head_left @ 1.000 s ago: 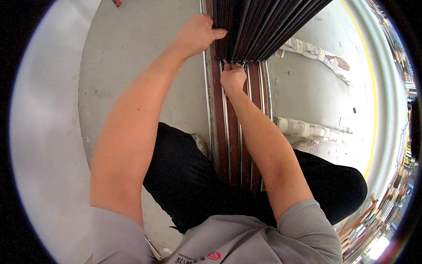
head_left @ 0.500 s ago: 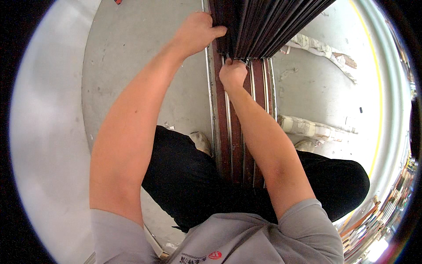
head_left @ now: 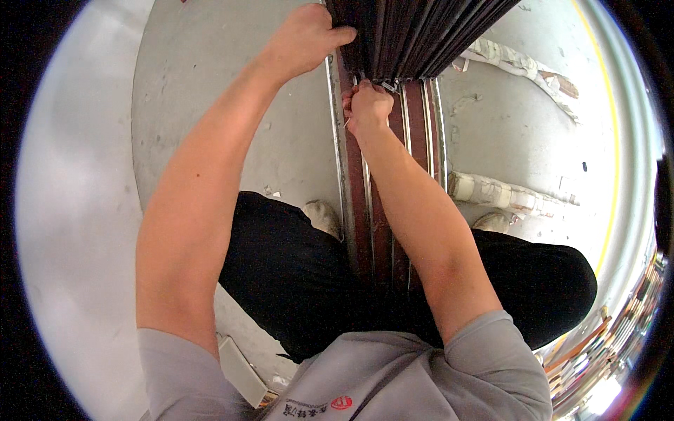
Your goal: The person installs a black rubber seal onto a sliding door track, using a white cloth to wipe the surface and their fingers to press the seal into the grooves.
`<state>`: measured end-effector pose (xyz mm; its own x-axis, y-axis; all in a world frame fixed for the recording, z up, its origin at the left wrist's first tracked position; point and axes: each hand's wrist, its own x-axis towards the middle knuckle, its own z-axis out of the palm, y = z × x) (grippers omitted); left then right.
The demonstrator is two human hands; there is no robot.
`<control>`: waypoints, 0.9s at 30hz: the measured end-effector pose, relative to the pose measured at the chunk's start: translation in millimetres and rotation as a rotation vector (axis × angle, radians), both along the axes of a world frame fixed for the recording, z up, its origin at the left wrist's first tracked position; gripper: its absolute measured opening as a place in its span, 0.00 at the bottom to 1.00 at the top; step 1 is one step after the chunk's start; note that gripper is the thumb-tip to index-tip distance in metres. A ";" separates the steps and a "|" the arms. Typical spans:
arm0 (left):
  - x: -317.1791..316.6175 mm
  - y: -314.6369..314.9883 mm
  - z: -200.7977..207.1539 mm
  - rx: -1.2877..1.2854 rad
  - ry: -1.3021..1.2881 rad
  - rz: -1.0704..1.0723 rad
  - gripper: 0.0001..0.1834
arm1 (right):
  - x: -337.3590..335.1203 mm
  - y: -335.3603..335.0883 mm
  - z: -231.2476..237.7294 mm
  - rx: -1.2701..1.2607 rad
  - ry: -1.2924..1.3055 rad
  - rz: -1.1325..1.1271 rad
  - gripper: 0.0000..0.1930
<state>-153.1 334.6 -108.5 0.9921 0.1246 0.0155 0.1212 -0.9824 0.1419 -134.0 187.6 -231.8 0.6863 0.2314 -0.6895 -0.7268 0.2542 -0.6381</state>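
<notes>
Several dark, slatted panels stand packed together at the top of the view, over a long brown track with silvery metal rails. My left hand grips the left edge of the nearest panel, its thumb lying across the front and its fingers hidden behind the edge. Low down, my right hand is closed at the foot of the panels, above the left rails. A thin, light sliver shows beside its curled fingers; what it is I cannot make out. Just right of this hand, a small metal fitting shows at the panels' bottom edge.
Two wrapped bundles, a far one and a nearer one, lie on the grey floor right of the track. My knees straddle the track. Long stacked pieces fill the far right rim, beyond a yellow floor line.
My right hand has turned and drawn slightly back from the panel's foot, showing its curled fingers and the thin sliver. My left hand keeps its hold on the panel edge. The view has shifted slightly.
</notes>
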 end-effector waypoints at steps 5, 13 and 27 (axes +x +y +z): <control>8.1 -3.7 0.7 -0.334 -0.391 -0.229 0.16 | -1.8 3.8 5.6 -0.015 0.015 -0.014 0.08; 9.8 -14.9 20.0 -0.691 -0.234 0.110 0.19 | 2.7 14.0 -4.6 0.089 0.038 -0.071 0.10; 9.3 -48.6 33.4 -0.624 -0.279 0.279 0.29 | 85.3 -90.2 48.6 -0.746 -1.358 0.028 0.25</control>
